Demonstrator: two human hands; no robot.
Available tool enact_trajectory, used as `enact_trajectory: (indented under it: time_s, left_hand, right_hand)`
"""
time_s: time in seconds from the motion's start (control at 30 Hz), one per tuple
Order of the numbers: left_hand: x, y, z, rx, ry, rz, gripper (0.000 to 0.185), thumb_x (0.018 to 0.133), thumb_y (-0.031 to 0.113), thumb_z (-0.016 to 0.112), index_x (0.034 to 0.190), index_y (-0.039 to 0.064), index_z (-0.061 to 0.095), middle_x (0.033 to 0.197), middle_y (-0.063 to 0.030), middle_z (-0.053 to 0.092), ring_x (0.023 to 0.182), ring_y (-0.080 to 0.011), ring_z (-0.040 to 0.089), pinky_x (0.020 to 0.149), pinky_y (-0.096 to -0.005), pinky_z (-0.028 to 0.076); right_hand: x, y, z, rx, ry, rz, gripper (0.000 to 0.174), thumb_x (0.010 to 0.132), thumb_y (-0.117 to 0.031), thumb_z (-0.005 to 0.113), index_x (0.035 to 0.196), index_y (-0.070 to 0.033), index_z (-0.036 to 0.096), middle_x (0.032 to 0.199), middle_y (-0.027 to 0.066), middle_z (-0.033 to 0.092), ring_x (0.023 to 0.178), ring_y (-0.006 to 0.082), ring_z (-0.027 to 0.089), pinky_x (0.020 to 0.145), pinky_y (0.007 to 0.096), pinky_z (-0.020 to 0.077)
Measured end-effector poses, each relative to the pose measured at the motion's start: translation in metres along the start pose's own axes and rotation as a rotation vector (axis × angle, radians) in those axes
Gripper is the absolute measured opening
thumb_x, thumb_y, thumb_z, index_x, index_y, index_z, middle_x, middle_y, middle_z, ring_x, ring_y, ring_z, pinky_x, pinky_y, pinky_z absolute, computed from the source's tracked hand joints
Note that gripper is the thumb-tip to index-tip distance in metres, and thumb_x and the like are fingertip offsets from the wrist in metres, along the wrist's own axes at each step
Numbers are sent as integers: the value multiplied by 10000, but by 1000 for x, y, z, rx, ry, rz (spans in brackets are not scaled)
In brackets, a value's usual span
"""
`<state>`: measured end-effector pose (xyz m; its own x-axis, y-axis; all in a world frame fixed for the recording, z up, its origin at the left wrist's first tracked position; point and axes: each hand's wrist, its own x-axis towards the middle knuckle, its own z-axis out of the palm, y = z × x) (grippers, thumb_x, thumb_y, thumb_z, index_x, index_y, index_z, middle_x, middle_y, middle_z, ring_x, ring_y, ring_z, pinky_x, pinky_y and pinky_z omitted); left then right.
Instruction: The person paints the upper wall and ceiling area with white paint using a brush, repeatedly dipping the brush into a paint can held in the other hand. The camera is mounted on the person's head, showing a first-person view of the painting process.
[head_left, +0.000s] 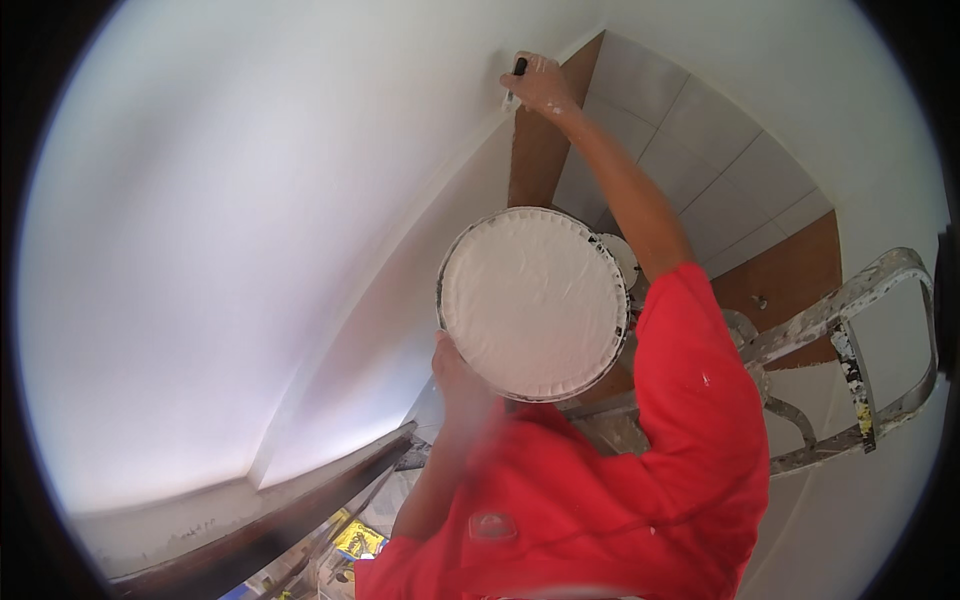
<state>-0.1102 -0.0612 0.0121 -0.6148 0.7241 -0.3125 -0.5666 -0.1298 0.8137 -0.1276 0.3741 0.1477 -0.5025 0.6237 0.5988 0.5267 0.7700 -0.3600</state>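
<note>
My right hand (538, 81), flecked with white, is raised at the top centre against the white wall. It grips the black handle (520, 66) of a tool whose lower part is pale with white material; the exact kind of tool cannot be told. My left hand (453, 366) holds the lower left rim of a round container lid (534, 304), which is thickly coated with white compound and held before my chest. Whether it is a lid or a full bucket top is hard to tell. Part of another round white-topped container (620, 260) shows behind its right edge.
A paint-spattered metal ladder (806, 315) stands to the right. Below lie white tiles (701, 154) with brown bands. At the lower left runs a dark rail (277, 525), with a yellow bag (358, 536) beneath. White wall (187, 262) fills the left.
</note>
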Motion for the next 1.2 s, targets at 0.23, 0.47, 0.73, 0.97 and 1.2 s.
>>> enact_trajectory:
  time_s: [0.23, 0.47, 0.73, 0.97, 1.2]
  left_hand:
    - [2, -1, -13, 192, -160, 162, 584, 1126, 480, 322, 1303, -26, 552, 1233, -160, 666, 1066, -248, 690, 907, -372, 571]
    - [11, -22, -30, -51, -33, 41, 585, 1125, 479, 320, 1328, -26, 534, 1269, -163, 660, 1089, -248, 692, 904, -378, 581]
    - [8, -29, -38, -51, -40, 62, 548, 1128, 448, 328, 1293, -23, 552, 1236, -154, 671, 1079, -238, 694, 903, -373, 580]
    - [-2, -27, -49, -19, -21, 90, 573, 1132, 452, 323, 1269, -44, 575, 1183, -156, 694, 1045, -234, 708, 897, -370, 584]
    - [8, -70, -65, 533, 180, 308, 408, 1114, 274, 399, 1256, -37, 621, 1237, -240, 664, 1198, -346, 594, 1058, -440, 448]
  right_hand:
    - [-62, -95, -35, 526, -328, -33, 252, 861, -293, 706, 771, -65, 650, 581, 29, 615, 467, 97, 572, 488, 293, 465]
    - [-107, -102, -151, 288, -132, 59, 214, 863, -301, 794, 947, -105, 774, 597, -4, 614, 539, 80, 584, 527, 265, 425]
    - [-213, -121, -161, 421, -390, 62, 185, 870, -201, 823, 986, -74, 756, 703, 21, 648, 607, 101, 600, 567, 274, 467]
    - [-237, -144, -120, 602, -528, -30, 151, 879, -145, 787, 971, -41, 728, 684, 57, 637, 614, 135, 606, 585, 313, 481]
    - [-264, -107, -105, 763, -501, 110, 133, 961, -183, 684, 943, -52, 684, 693, -31, 566, 577, 52, 480, 489, 246, 370]
